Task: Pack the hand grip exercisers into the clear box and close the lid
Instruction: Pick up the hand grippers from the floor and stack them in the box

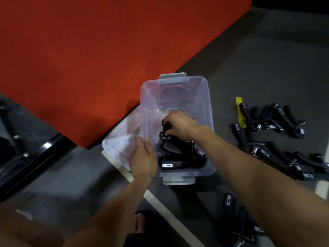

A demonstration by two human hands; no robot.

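- Right now the right hand (178, 124) is down inside the clear plastic storage box (204, 97), fingers curled round a black spring-loaded hand grip exerciser (164, 128) on top of the ones already packed (181, 157).
- Meanwhile the left hand (142, 157) grips the box's left wall, thumb inside the rim and fingers outside, steadying it.
- To do this well, I judge: nest the handles alongside those below, springs alternating, so the pile stays under the rim.
- More black exercisers lie loose on the grey floor (249, 59) to the right, near the box (277, 118).
- Beside the box's left wall lies the clear flat lid (117, 145), which must go on last; the grey latches (173, 78) hang free.
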